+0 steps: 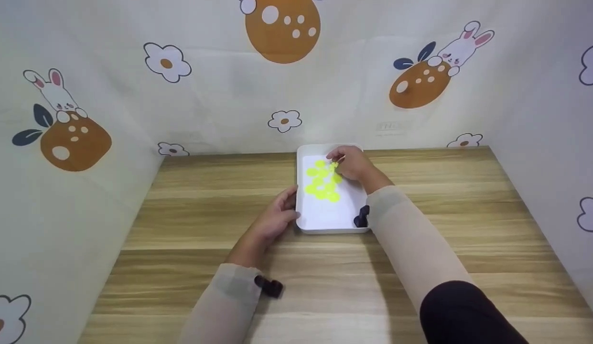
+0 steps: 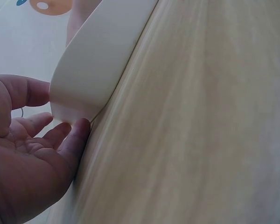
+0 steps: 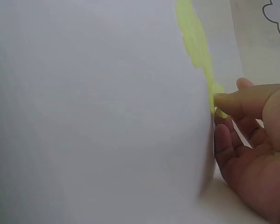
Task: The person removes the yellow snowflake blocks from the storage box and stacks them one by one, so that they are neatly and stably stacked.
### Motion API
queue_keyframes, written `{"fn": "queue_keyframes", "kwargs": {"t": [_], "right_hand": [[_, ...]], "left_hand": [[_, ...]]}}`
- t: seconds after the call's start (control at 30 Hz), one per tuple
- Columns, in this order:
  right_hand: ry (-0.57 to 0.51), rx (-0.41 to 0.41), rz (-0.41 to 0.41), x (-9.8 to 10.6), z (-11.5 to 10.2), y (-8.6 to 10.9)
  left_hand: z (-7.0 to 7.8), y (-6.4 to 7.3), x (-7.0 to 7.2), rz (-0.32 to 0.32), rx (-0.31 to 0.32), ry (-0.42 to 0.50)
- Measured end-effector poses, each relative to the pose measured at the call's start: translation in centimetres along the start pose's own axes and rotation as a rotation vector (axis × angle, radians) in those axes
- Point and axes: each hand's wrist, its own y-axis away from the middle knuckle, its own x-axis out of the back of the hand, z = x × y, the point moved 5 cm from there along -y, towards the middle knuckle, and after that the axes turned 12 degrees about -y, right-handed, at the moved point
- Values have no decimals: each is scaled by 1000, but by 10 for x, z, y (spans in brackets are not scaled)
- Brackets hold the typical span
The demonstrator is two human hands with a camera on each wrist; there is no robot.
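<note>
A shallow white tray [image 1: 332,215] stands on the wooden table, with several flat, round bright-yellow pieces [image 1: 320,181] clustered on its floor. My left hand [image 1: 277,217] is at the tray's left side; in the left wrist view its fingertips [image 2: 39,93] touch the outer wall near a corner. Over the tray's far right part, my right hand [image 1: 354,165] pinches a small yellow piece [image 3: 218,89] between thumb and finger. That piece seems to have a notched, flower-like edge, partly hidden by the fingers. The other yellow pieces appear edge-on in the right wrist view.
The wood-grain table [image 1: 215,205] extends around the tray. A pale cloth backdrop [image 1: 220,105] printed with rabbits, orange fruit and flowers rises right behind the tray and along both sides. Small black devices [image 1: 269,286] sit at both wrists.
</note>
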Motion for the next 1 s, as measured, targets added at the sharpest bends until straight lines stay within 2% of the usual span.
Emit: {"fn": "queue_keyframes", "kwargs": {"t": [0.17,0.27,0.57,0.83,1.0], "right_hand": [[-55,49,38,4,-4,1],[-98,52,57,5,-6,2],[-300,-49,87,15,-13,8],[-486,-33,119,29,-29,13],[-510,-38,133,39,-32,21]], "left_hand": [[0,0,0,-7,-10,5],[0,-1,0,-7,-17,7],[-3,-1,2,-14,-18,38],[-3,-1,1,-7,-14,28],[-2,1,1,-4,-16,7]]}}
